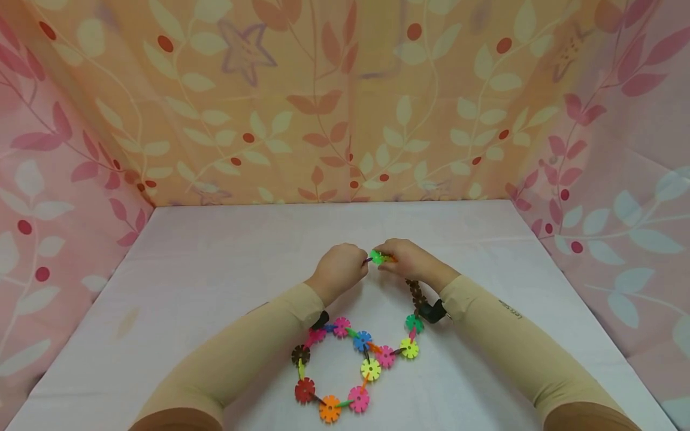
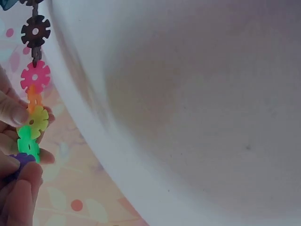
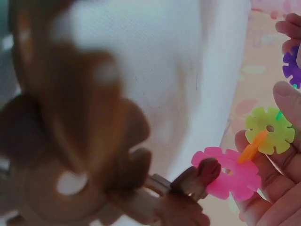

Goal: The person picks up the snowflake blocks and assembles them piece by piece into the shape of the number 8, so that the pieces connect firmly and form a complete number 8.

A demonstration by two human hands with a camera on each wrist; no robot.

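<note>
Both hands meet above the table around a chain of slotted plastic flower discs. My left hand (image 1: 341, 267) pinches a purple disc (image 2: 23, 161) between thumb and finger. Joined to it edge-on is a green disc (image 1: 376, 257). My right hand (image 1: 412, 259) grips the chain at a yellow disc (image 3: 270, 131), thumb over it and fingers behind. From there run an orange disc (image 2: 34, 100), a pink disc (image 2: 35, 77) and a black-brown disc (image 2: 36, 31). The brown discs (image 1: 416, 293) hang below my right hand toward the table.
The chain continues on the white table (image 1: 226, 251) through a teal-green disc (image 1: 414, 323) and a yellow disc (image 1: 409, 348) into a closed ring of coloured discs, with an orange disc (image 1: 330, 409) nearest me. Patterned curtains (image 1: 334, 120) stand behind and at both sides.
</note>
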